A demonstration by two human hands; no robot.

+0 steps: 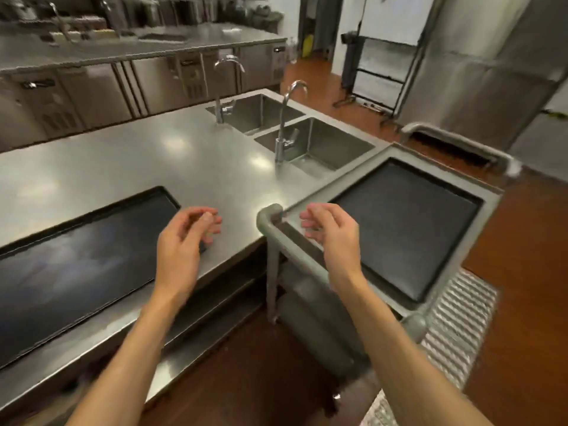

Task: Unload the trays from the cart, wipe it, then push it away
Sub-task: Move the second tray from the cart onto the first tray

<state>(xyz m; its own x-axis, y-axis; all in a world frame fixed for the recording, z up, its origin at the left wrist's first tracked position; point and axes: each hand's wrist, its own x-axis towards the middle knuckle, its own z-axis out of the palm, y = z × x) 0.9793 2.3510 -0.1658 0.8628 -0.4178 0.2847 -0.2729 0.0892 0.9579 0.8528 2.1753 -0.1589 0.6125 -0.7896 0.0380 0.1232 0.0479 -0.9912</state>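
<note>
Right, both hands are up in the air between the surface (172, 155) and the cart (488, 207), and neither one is holding a thing: the left hand (184, 238) hovers over the near corner of the black tray on the surface (70, 272), fingers loosely curled with nothing in them, and the right hand (332, 232) hangs just over the cart's near handle bar (276, 229), fingers relaxed and half bent, also empty. One tray is down flat on the steel, near the front edge; a second black tray (408, 226) lies flat in the cart's top shelf, filling most of it. So the unloading looks part done, with that second tray the likely next lift. Watch the risks here. That tray sits snug inside the cart's raised rim, so fingers may struggle to get under an edge, and a one-sided lift could tip it or catch it on the rim. The cart stands tight against the corner of the surface, beside the double sink (319, 139) and its taps; swing the tray across carelessly and it could clip the nearer tap (285, 124). A hard pull could also nudge the cart itself. Whether lower shelves hold more trays, I cannot tell; they are in shadow.
</note>
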